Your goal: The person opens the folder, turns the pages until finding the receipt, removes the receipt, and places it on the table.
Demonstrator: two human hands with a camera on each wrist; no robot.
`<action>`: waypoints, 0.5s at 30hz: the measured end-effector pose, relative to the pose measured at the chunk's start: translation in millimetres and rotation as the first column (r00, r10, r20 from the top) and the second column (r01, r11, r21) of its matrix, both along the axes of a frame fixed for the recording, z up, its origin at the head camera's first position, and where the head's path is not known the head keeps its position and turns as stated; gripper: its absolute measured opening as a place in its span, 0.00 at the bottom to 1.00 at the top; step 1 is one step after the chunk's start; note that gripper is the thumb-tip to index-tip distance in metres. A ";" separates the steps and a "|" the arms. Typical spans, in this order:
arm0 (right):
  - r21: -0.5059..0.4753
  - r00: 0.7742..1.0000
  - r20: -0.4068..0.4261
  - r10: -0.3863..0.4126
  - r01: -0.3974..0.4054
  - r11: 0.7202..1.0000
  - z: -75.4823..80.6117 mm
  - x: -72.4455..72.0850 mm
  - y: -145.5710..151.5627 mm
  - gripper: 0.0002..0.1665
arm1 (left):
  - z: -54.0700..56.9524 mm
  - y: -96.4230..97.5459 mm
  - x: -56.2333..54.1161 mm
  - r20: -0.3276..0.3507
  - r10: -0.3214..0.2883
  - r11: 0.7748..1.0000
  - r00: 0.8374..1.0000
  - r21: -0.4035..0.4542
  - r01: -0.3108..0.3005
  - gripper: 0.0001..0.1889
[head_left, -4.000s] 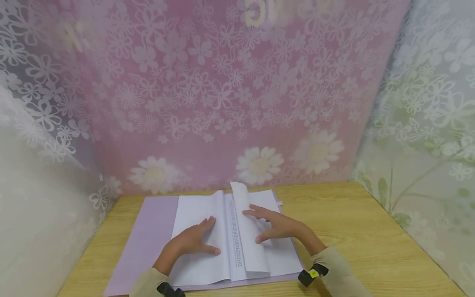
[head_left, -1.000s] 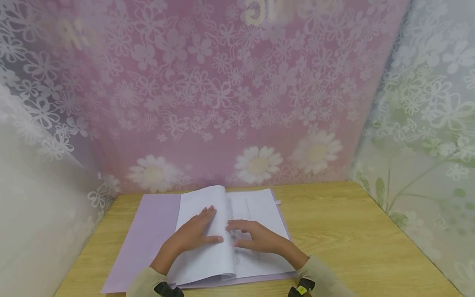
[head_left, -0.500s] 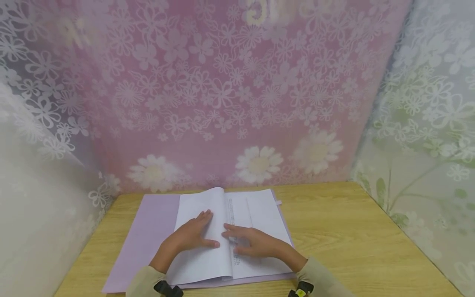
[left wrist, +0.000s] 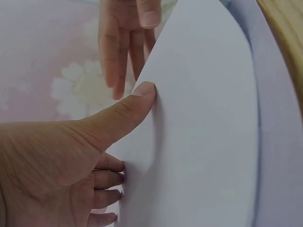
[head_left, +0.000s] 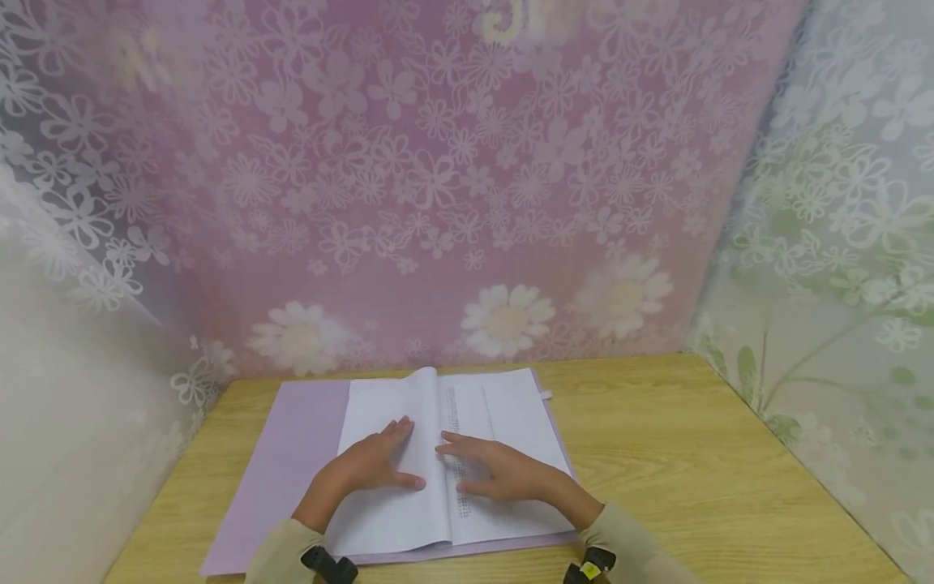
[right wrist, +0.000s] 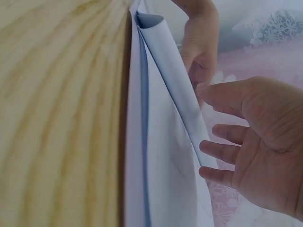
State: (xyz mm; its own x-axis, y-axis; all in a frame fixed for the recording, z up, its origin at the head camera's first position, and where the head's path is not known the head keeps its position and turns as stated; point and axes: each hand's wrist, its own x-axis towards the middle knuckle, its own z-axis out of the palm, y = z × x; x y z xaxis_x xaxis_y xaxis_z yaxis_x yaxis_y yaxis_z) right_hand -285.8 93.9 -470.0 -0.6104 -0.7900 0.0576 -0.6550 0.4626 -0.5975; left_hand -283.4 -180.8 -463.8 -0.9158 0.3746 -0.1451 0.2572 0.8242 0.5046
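Two hands lay on an open book (head_left: 430, 462) that rested flat on a wooden table (head_left: 693, 462), close to the person's near edge and left of the table's middle. The book's white pages were spread over a lilac cover (head_left: 284, 462) that stuck out well to the left. The left hand (head_left: 368, 470) pressed on the left page, fingers straight and slightly apart, thumb stretched toward the centre fold; in the left wrist view that thumb (left wrist: 125, 113) lay against the paper's curved edge. The right hand (head_left: 503, 473) rested just beside it on the right page, fingers straight and spread, their tips reaching the column of small print (head_left: 460, 462) along the fold. In the right wrist view the right fingers (right wrist: 222, 153) touched a page that curled up from the stack, without clamping it. Neither hand gripped anything. Both wrists wore beige sleeves (head_left: 280, 551) with a black strap at each cuff. Behind the table stood a pink panel (head_left: 438, 203) printed with white flowers, with a pale flowered panel on either side.
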 end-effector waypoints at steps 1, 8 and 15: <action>-0.008 1.000 -0.004 -0.012 0.012 1.000 0.5 -1.6 1.3 0.35 | -1.0 -0.4 -0.3 0.006 0.003 1.000 1.000 0.000 -0.003 0.58; -0.138 0.987 -0.071 -0.147 0.136 0.981 15.7 -20.1 22.6 0.34 | -4.6 -1.3 0.1 0.028 0.002 1.000 1.000 -0.009 -0.002 0.58; -0.211 0.943 -0.086 -0.321 0.297 0.931 29.0 -44.5 57.0 0.37 | -3.1 0.4 -1.2 0.034 -0.004 1.000 0.999 -0.003 0.004 0.58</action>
State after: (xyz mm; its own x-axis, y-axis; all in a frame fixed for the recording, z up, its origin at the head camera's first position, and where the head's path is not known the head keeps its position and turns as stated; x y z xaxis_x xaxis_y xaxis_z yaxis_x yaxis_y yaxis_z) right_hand -330.3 151.0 -441.0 -0.8021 -0.5300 0.2754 -0.5687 0.5369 -0.6231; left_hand -284.7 -180.4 -466.9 -0.9086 0.3781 -0.1772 0.2435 0.8245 0.5108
